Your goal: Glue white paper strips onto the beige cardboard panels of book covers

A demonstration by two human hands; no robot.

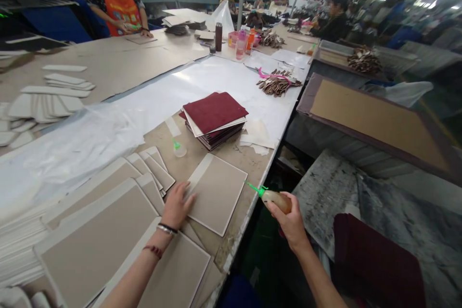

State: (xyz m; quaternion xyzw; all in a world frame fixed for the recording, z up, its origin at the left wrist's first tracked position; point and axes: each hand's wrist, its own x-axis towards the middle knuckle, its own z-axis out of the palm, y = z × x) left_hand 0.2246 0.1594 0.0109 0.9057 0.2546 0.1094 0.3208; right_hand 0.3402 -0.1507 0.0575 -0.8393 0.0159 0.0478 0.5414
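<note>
My right hand [293,221] is wrapped round a squeeze bottle [277,200] with a green nozzle, filled with something yellowish. The nozzle tip points left, at the right corner of a beige panel [218,197] with a pale border; whether it touches cannot be made out. My left hand [177,206] rests on the panel's left edge, fingers spread and holding nothing. Several similar beige panels [99,236] overlap beneath and left of my left forearm. Beyond the panel lies a small clear bottle [179,149] with a green tip. A stack of dark red panels [216,111] stands behind it.
Clear plastic sheeting [83,149] and white strips [54,103] lie to the left. A bundle of brown strips [277,82] sits farther back. The table edge [265,173] runs along my right, with dark red material [377,262] on a lower surface. A co-worker in an orange apron [119,5] stands opposite.
</note>
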